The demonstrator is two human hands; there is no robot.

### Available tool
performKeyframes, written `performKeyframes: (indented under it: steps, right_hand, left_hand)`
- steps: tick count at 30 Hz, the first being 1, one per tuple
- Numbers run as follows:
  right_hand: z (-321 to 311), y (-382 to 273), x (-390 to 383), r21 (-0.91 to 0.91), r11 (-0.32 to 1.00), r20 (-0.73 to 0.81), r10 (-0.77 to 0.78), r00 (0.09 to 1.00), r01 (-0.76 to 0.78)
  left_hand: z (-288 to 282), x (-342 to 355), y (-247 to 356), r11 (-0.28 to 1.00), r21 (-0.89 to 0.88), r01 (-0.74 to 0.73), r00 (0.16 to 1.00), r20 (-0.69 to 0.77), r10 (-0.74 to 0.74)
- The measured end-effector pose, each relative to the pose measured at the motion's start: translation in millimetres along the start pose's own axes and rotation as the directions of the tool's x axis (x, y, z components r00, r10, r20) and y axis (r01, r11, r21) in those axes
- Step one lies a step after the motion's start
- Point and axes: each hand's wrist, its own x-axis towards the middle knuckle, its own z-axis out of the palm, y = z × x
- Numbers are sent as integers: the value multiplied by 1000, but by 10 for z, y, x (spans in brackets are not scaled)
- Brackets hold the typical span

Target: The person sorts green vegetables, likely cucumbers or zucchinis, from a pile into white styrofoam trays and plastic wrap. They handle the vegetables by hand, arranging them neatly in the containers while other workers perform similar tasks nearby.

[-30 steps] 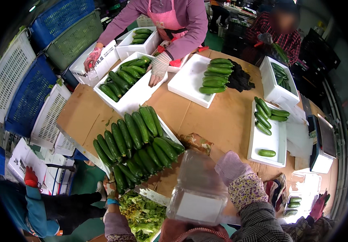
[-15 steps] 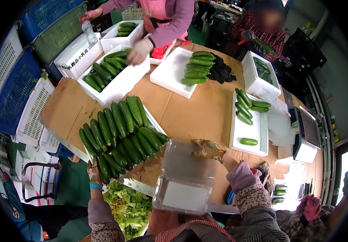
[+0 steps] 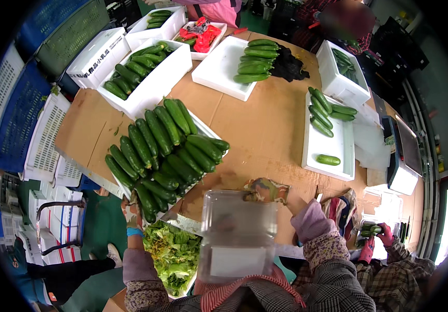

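Note:
A heap of dark green cucumbers (image 3: 156, 140) lies in rows on a white foam tray (image 3: 202, 124) at the left front of the table. My left hand (image 3: 132, 213), in a camouflage glove, grips the near left corner of that tray, close against the cucumber ends; its fingers are partly hidden. In front of me stands an opened clear plastic clamshell box (image 3: 238, 218), with a white rectangular sheet in its near half. My right hand (image 3: 268, 191), in a matching glove, is closed on the far edge of the box, fingers curled over it.
White foam boxes of cucumbers (image 3: 146, 78) stand far left. Trays with cucumbers (image 3: 312, 145) lie at the back and right, near a scale (image 3: 403, 156). A crate of leafy trimmings (image 3: 174, 260) sits below the table edge. A co-worker's pink-gloved hands (image 3: 377, 242) work at right.
My view has shifted, so the table sits higher in it. The clamshell box has come nearer to me with my right hand. Across the table, a co-worker's hand has left the cucumber box.

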Motion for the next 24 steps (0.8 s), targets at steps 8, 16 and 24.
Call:
performKeyframes:
  steps: [8, 16, 24]
  right_hand:
    - [103, 202, -335, 329, 944, 38, -41, 998, 27]
    - [-1219, -235, 1041, 356, 906, -175, 303, 937, -227]
    - [-1217, -422, 2155, -158, 923, -16, 354, 935, -352]
  left_hand:
    - [757, 100, -598, 423, 896, 135, 908, -283, 310]
    - [1408, 32, -925, -183, 976, 115, 834, 5, 552]
    - [1330, 9, -897, -39, 985, 171, 808, -117, 577]
